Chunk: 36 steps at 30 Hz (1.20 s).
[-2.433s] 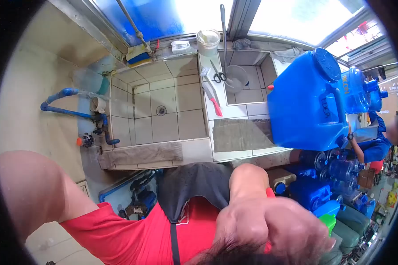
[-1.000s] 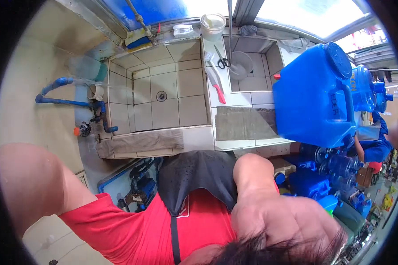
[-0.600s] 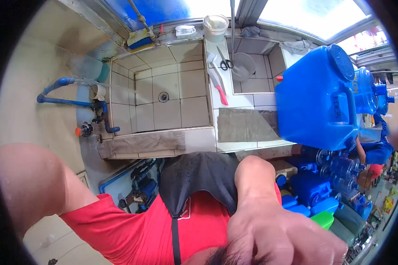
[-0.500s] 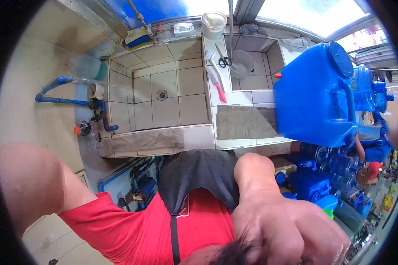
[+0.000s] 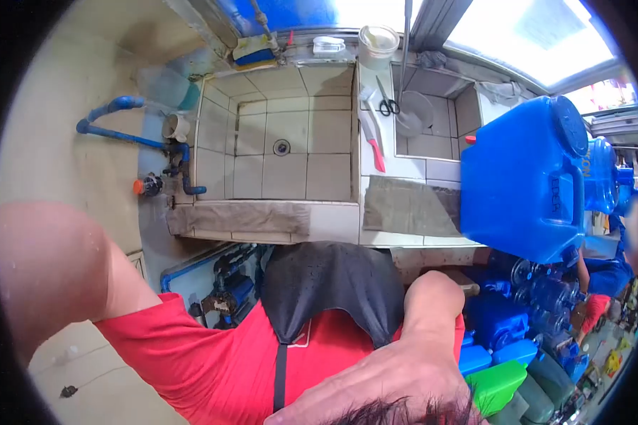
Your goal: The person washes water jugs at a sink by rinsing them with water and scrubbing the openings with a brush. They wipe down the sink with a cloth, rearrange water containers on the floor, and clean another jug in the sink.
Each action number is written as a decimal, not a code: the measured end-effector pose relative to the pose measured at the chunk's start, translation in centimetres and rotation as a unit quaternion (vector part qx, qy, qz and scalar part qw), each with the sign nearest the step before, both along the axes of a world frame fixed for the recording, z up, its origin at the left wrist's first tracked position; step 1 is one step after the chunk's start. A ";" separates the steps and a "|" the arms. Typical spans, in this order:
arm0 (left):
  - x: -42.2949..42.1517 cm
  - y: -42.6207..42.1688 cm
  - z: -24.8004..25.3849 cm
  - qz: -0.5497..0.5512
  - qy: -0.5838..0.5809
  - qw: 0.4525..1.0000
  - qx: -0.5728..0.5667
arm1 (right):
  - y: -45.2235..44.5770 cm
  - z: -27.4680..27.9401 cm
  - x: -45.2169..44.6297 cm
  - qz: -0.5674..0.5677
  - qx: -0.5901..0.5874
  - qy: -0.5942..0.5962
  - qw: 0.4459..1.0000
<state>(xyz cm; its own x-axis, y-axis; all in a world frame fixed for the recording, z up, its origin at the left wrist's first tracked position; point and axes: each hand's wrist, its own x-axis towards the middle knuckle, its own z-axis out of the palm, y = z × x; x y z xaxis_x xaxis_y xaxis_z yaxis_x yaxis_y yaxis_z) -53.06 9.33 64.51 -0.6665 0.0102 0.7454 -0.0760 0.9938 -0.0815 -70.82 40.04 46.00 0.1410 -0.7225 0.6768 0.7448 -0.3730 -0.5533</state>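
Note:
My right hand [image 5: 386, 379] is raised close to the camera at the bottom edge, beside dark hair. Its back shows, but the fingers are cut off by the frame and hair, so I cannot tell whether it holds anything. My left arm is lifted at the left edge, with its hand outside the view. A black apron [image 5: 333, 287] hangs over my red shirt [image 5: 191, 354]. Ahead lies a tiled sink basin [image 5: 269, 173] with a round drain [image 5: 281, 147]. On the ledge to its right are a red-handled knife [image 5: 376, 152], scissors [image 5: 388, 106] and a white brush [image 5: 367, 95].
A large blue water container [image 5: 521, 184] stands on the counter at right, beside a grey cloth [image 5: 411, 205]. Blue pipes [image 5: 124, 134] stick out at left. A white bucket [image 5: 378, 44] sits at the back. More jugs [image 5: 493, 319] and another person [image 5: 606, 276] are at right.
My right hand has shifted left and turned, showing less of its knuckles. The sink and counter have moved right in view, and a green container has come into sight.

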 end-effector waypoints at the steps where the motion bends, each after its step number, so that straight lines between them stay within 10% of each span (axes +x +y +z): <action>1: 0.0 0.3 -0.1 0.002 -0.006 1.000 0.005 | 0.8 0.4 0.2 -0.026 -0.014 -0.001 1.000; 13: 0.9 1.7 -0.5 0.040 -0.039 0.998 0.009 | 4.7 1.4 0.4 -0.318 -0.224 0.017 0.921; 16: 1.8 1.8 -0.8 0.048 -0.049 0.998 0.013 | 8.1 0.9 -4.0 -0.318 -0.250 0.203 0.892; 20: 4.3 2.9 -0.9 0.093 -0.055 0.994 0.001 | 11.1 3.0 -4.5 -0.736 -0.252 0.112 0.618; 21: 5.2 3.5 -1.0 0.110 -0.059 0.992 -0.004 | 11.4 4.8 -4.9 -0.728 -0.253 0.102 0.629; 23: 6.8 4.8 -0.8 0.142 -0.078 0.987 -0.007 | 10.7 8.4 -5.6 -0.828 -0.310 0.391 0.256; 36: 10.1 8.0 -7.4 0.158 -0.134 0.974 0.095 | 13.3 7.9 -5.3 -0.745 -0.235 0.437 0.447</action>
<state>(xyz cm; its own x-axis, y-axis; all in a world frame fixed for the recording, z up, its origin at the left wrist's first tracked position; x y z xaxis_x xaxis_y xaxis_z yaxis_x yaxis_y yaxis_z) -42.92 17.33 57.07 -0.7848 -0.3486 0.5124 -0.3822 0.9231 0.0428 -76.11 53.31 53.91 0.0999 -0.2616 0.9600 -0.9464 -0.3229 0.0105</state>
